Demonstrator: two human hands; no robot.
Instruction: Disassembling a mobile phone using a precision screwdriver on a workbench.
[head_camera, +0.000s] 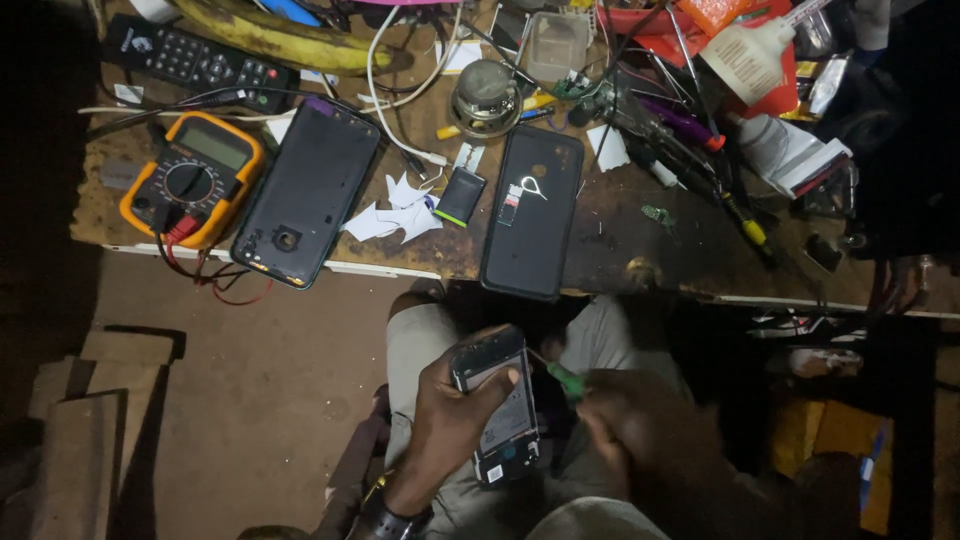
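**A:** We're looking straight down, and the left hand (450, 420) is wrapped around an opened phone (497, 405), thumb across its upper edge, fingers curled behind it. The phone sits low in the view, above the person's lap, well clear of the tabletop (620, 235).

**B:** And the right hand (640, 425) is closed around a green-handled screwdriver (566, 378), its tip pointing in at the phone's right edge. That hand is blurred, so I can't tell exactly how the fingers sit on the handle.

**A:** Up on the tabletop, there's an orange multimeter (193, 178) at the left, red and black leads trailing off the front edge.

**B:** Just beside it, a dark phone back cover (305, 195) lies tilted, inner side up. Torn white paper scraps (395, 212) sit to its right, next to a small black battery (460, 196).

**A:** Then a second black phone panel (532, 210), lying flat, its lower end hanging over the tabletop's front edge.

**B:** Further back: a black remote control (200, 62), a banana (275, 38) behind it, a white cable (390, 110) looping through the middle, and a round metal tin (487, 95).

**A:** The right side is crowded: a white squeeze bottle (750, 55) lying over a red tray (650, 25), with tweezers and small tools (690, 140) scattered below.
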